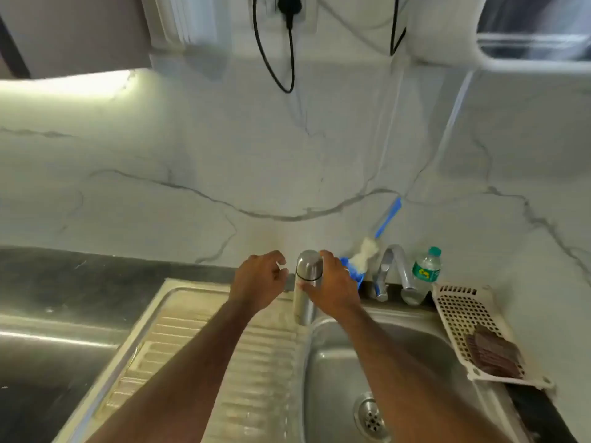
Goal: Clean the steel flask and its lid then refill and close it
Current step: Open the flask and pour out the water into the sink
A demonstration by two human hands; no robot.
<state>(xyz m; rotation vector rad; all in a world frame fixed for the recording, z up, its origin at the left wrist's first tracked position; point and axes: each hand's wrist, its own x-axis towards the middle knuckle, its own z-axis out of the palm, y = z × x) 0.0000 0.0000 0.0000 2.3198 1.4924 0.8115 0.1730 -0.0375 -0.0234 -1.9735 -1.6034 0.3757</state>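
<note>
Ribbed steel drainboard (198, 340) bears the smooth cylindrical flask (305, 289), right hand (332, 289) gripping it, left hand (259, 282) loosely curled beside.

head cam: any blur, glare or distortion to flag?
Head view: wide-angle bending curves the counter edge; motion blur smears the upper wall and black cables; bright glare strip at upper left; steel flask, right hand and left hand stay fairly sharp.

Open drainboard (204, 362) left of the flask (305, 292); brush (367, 251), tap (395, 270), bottle (427, 270) crowding its right.
</note>
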